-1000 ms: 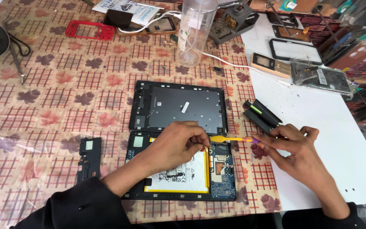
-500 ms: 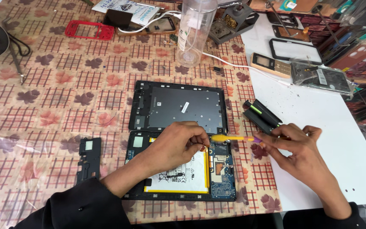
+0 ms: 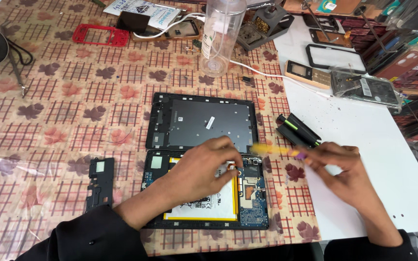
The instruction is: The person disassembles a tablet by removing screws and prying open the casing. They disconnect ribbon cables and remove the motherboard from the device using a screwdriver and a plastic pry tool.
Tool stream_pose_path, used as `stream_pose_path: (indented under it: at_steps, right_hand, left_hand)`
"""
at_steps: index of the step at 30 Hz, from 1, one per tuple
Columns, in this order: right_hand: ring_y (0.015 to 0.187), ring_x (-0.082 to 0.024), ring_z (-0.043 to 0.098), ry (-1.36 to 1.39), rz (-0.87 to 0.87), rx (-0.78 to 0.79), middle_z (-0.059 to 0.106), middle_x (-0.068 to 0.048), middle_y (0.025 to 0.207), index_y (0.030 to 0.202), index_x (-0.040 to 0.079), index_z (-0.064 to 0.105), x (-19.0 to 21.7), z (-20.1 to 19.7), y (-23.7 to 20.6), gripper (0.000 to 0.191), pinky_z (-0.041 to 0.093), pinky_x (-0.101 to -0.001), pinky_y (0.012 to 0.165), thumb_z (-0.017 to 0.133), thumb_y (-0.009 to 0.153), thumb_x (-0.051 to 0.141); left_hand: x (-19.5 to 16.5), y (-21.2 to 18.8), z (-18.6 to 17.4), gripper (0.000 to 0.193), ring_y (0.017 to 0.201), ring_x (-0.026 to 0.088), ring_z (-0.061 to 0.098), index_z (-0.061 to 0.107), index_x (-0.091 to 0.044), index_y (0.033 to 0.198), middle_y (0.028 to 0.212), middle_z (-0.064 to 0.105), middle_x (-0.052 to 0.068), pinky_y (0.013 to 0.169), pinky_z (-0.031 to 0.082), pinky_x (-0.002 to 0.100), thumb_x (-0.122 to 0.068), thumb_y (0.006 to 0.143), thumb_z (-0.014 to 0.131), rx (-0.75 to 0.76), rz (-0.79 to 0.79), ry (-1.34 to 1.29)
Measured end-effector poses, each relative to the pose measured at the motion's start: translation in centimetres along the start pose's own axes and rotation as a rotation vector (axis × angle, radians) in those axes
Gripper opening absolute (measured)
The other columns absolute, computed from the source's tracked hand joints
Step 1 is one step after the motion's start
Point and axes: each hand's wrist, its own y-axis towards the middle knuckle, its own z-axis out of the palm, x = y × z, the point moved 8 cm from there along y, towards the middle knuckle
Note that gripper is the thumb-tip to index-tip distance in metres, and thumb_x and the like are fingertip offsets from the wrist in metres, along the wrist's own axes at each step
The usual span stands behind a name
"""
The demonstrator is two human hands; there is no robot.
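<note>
**Two hands over an opened tablet**

Head view: Two bare hands work above the opened black tablet body (image 3: 204, 193), whose white-and-yellow battery and blue circuit board lie exposed, face up on the counter (image 3: 64, 96) so the insides can be reached. The left hand (image 3: 197, 171) rests on top of the tablet body, palm down, its fingertips pressed near the upper right corner of the battery, apparently steadying a small part there; its grip is not clenched on anything separate that can be made out. The right hand (image 3: 347, 169), just right of the tablet body, pinches a slim yellow tool with a purple end (image 3: 279, 151), held nearly level with its tip aimed at the left fingertips; the tool is blurred. The removed black back cover (image 3: 201, 121) lies flat just beyond the tablet body, touching or nearly so. A small black frame piece (image 3: 100, 183) lies left of it, and a black cylindrical tool case with green stripe (image 3: 297, 130) lies to its upper right.
</note>
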Motion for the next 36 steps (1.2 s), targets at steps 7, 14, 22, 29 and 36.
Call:
stream_pose_path:
  at_steps: [7,14,22,29,36]
  right_hand:
    - [0.075,-0.009,0.057,0.142,-0.023,-0.089,0.071,-0.005,0.084,0.126,0.008,0.073,-0.3,-0.5,-0.1,0.034,0.047,-0.0229,0.07,0.07,0.092,0.002]
    - [0.063,-0.008,0.05,0.053,-0.011,-0.063,0.064,-0.002,0.07,0.124,0.012,0.076,0.1,0.2,0.1,0.037,0.041,-0.025,0.057,0.074,0.088,0.003]
    - [0.061,-0.005,0.05,0.019,-0.006,-0.055,0.065,0.001,0.07,0.123,0.014,0.076,0.3,0.3,0.0,0.037,0.04,-0.0233,0.055,0.074,0.087,0.005]
    - [0.069,-0.008,0.05,0.079,0.039,-0.014,0.065,-0.001,0.076,0.126,0.014,0.075,-0.4,0.9,-0.3,0.039,0.042,-0.0235,0.062,0.074,0.089,0.005]
    - [0.074,-0.009,0.058,0.148,0.092,0.017,0.07,-0.002,0.083,0.125,0.014,0.076,-1.3,1.2,-0.4,0.039,0.049,-0.0252,0.068,0.074,0.088,0.005]
  left_hand:
    - [-0.8,-0.3,1.1,0.01,0.102,0.024,0.06,0.071,-0.01,0.094,0.107,0.058,0.005,0.085,0.053,0.04,-0.02,0.091,0.07,0.084,0.1,0.141]
    - [-1.0,-0.1,2.2,0.014,0.104,0.026,0.055,0.065,-0.008,0.092,0.109,0.053,0.007,0.089,0.049,0.042,-0.022,0.092,0.068,0.106,0.067,0.209]
    - [-0.3,0.5,2.8,0.011,0.103,0.026,0.049,0.061,-0.01,0.092,0.109,0.049,0.007,0.094,0.042,0.045,-0.021,0.097,0.062,0.164,-0.022,0.2]
    - [-0.6,0.0,2.8,0.006,0.104,0.026,0.049,0.057,-0.011,0.095,0.11,0.047,0.009,0.093,0.042,0.044,-0.014,0.1,0.057,0.158,0.056,0.239]
    - [-1.1,-0.5,1.7,0.013,0.108,0.028,0.05,0.059,-0.011,0.094,0.115,0.047,0.009,0.096,0.042,0.045,-0.022,0.094,0.066,0.221,0.139,0.148]
